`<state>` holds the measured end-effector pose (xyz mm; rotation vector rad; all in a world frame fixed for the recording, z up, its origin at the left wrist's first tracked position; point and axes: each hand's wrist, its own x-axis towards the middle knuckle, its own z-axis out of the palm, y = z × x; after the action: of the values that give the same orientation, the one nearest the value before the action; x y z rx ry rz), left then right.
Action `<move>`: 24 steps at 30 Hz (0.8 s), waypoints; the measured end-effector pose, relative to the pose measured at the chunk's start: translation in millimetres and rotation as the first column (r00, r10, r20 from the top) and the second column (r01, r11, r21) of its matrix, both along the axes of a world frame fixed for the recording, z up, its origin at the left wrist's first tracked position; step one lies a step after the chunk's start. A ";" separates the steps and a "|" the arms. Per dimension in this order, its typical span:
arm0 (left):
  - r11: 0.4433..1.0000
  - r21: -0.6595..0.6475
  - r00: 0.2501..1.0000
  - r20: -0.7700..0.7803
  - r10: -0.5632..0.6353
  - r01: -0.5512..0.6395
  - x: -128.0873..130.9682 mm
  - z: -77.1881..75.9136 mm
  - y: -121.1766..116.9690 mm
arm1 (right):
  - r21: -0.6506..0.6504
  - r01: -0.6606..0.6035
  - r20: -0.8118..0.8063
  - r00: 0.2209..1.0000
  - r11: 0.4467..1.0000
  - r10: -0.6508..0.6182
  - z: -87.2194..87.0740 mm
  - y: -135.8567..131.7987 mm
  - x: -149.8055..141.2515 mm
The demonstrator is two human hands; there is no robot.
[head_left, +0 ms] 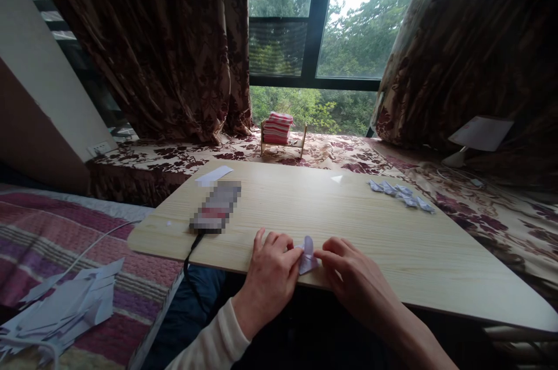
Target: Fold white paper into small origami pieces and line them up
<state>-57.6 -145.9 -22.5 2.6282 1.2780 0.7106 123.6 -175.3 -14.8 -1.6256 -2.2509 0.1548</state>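
A small piece of folded white paper [308, 264] lies at the front edge of the wooden table, with one flap standing up in a curve. My left hand [272, 271] presses on its left side with thumb and fingertips. From the right, my right hand [351, 268] has its fingers bent against the paper's other side. Both hands rest low over the table edge, and parts of the paper are hidden under the fingertips.
A phone [215, 208] with a black cable lies on the table [279, 189]. Nearby are a paper strip [215, 175], a small white triangle [337, 179] and several folded paper pieces [401, 193]. Loose paper strips [65, 306] heap on the bed; a small rack [283, 146] holds striped cloths.
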 end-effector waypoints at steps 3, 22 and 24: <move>1.000 -0.003 1.000 0.010 -0.001 0.001 0.0 -0.5 0.1 | 0.024 0.053 -0.052 0.997 0.998 -0.052 -0.7 4.0 -4.0; 1.000 0.011 1.000 -0.008 0.001 -0.001 -1.5 -3.8 -2.5 | -0.040 0.107 -0.113 0.987 0.993 -0.111 -0.8 16.7 -11.4; 1.000 0.017 1.000 -0.016 0.001 -0.001 -1.4 -4.0 -2.4 | -0.050 0.067 -0.109 0.991 0.997 -0.072 -2.4 14.3 -9.2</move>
<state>-59.0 -148.3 -26.5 2.6517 1.2830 0.7054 114.4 -161.0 -17.3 -1.6737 -2.1199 0.2737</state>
